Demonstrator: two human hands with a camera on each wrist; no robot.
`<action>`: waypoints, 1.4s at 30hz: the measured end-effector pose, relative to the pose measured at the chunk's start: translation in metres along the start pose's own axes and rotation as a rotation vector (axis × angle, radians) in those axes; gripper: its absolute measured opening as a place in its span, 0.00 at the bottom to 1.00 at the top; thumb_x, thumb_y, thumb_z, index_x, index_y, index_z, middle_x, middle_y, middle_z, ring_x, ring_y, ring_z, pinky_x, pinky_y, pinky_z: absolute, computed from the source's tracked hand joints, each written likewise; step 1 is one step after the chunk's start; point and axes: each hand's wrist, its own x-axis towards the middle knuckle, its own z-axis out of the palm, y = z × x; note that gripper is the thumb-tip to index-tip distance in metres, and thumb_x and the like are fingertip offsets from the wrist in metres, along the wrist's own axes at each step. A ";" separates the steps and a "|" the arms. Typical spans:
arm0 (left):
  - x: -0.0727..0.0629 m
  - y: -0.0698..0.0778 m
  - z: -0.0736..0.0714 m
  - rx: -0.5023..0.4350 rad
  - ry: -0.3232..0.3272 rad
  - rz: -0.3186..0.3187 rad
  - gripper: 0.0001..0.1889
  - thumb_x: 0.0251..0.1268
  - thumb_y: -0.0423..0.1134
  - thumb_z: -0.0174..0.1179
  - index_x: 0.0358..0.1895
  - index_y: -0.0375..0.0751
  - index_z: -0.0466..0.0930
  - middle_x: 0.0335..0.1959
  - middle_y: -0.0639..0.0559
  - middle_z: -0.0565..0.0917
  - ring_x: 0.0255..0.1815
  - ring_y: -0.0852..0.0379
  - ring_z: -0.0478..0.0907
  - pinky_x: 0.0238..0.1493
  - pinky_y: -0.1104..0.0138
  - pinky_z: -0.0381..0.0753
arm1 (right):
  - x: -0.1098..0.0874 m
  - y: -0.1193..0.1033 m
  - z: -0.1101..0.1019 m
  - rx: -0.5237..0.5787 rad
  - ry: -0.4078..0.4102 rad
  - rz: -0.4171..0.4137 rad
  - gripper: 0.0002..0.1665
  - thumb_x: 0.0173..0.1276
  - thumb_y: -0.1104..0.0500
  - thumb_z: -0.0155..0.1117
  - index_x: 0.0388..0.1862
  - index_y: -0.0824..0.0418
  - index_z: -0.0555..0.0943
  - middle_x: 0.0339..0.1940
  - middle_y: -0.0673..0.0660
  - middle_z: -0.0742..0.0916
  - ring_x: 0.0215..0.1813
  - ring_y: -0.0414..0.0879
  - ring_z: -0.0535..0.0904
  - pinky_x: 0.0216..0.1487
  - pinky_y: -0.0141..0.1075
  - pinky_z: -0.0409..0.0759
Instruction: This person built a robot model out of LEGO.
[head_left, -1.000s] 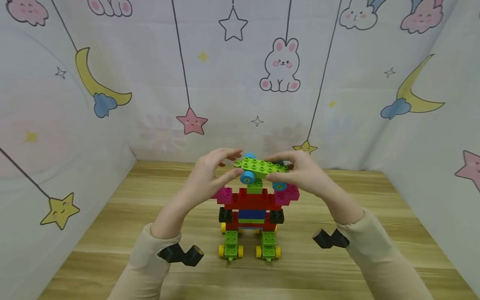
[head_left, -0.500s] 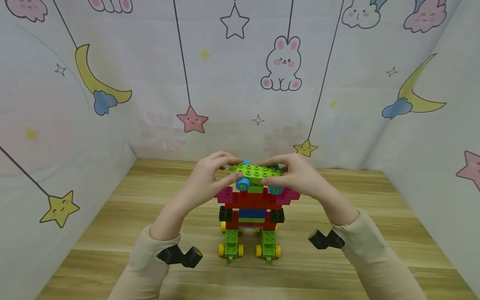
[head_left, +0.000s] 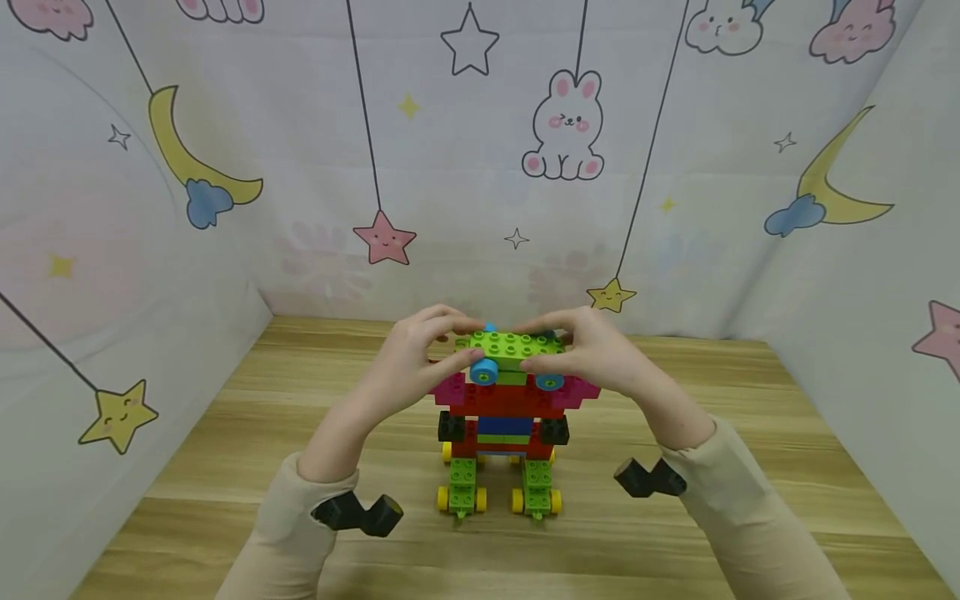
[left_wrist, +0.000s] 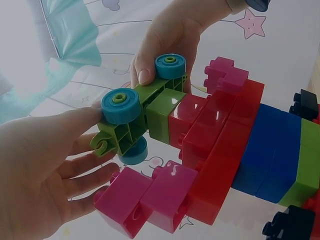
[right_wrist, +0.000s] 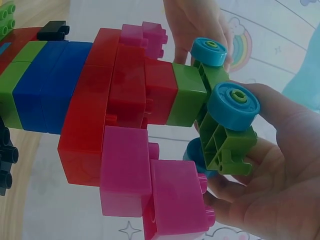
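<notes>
A lime-green toy car base (head_left: 513, 343) with blue wheels (head_left: 484, 372) sits studs-up at the top of a building-block figure (head_left: 506, 402). My left hand (head_left: 412, 354) pinches its left end, thumb in front and fingers behind. The right hand (head_left: 603, 350) grips the other end the same way. In the left wrist view, the hollow underside of the base meets a green block (left_wrist: 161, 120) above a red one. Pink blocks (right_wrist: 127, 172) stick out on both sides like shoulders, below my hands. Lower down are blue, black and red blocks, then green legs (head_left: 462, 479) on yellow wheels.
The figure stands on a wood-grain tabletop (head_left: 300, 550). White cloth (head_left: 450, 167) printed with stars, moons and bunnies hangs behind and at both sides. A black device (head_left: 358, 512) is attached at each sleeve cuff.
Both hands have lowered the car base, shifting it slightly left and making it more level. It went from tilted over the top green block to sitting down on it.
</notes>
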 end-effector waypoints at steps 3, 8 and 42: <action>-0.001 0.000 0.000 -0.007 -0.004 -0.006 0.14 0.63 0.38 0.66 0.51 0.39 0.84 0.46 0.48 0.83 0.45 0.53 0.77 0.49 0.58 0.81 | 0.000 -0.001 0.000 -0.008 -0.002 -0.004 0.24 0.62 0.57 0.71 0.57 0.61 0.83 0.48 0.60 0.86 0.27 0.46 0.79 0.31 0.33 0.79; -0.002 -0.001 0.000 -0.025 -0.009 -0.016 0.14 0.64 0.38 0.65 0.51 0.39 0.84 0.47 0.48 0.83 0.46 0.52 0.77 0.50 0.56 0.81 | 0.000 -0.003 0.000 -0.037 -0.001 -0.010 0.23 0.62 0.58 0.71 0.57 0.61 0.83 0.46 0.58 0.87 0.25 0.46 0.77 0.28 0.31 0.76; -0.003 -0.005 -0.002 -0.056 -0.004 -0.054 0.13 0.60 0.37 0.68 0.47 0.39 0.86 0.43 0.49 0.84 0.45 0.53 0.79 0.49 0.58 0.82 | 0.004 -0.001 0.005 -0.104 -0.007 -0.040 0.23 0.64 0.57 0.70 0.57 0.63 0.83 0.48 0.59 0.87 0.35 0.46 0.76 0.36 0.35 0.78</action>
